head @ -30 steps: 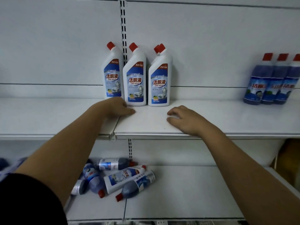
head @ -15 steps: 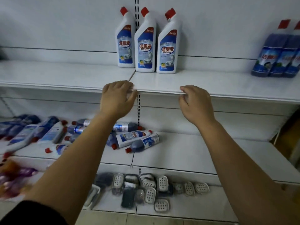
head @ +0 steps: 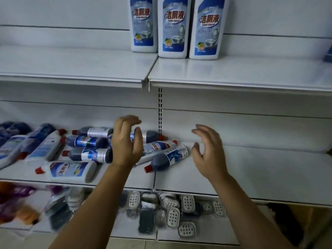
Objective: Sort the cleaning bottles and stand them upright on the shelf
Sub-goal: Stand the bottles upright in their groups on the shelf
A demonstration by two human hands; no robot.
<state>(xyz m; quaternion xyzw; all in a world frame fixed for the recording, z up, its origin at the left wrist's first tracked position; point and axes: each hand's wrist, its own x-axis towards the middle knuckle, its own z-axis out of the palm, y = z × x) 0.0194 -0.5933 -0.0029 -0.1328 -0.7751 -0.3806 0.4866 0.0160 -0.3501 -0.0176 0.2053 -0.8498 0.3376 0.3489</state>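
Right now I have both hands spread and empty over the middle shelf: my left hand in front of the toppled toilet-cleaner bottles, my right hand just beside the dark blue bottle. Three white bottles stand upright on the upper shelf.

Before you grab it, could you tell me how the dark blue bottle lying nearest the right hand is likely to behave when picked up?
The dark bottle looks round-bodied and lies on its side, so a nudge would probably roll it. It seems full of dark liquid, so likely heavy for its size. Its glossy label suggests a slippery grip; the open right hand should probably wrap the body.
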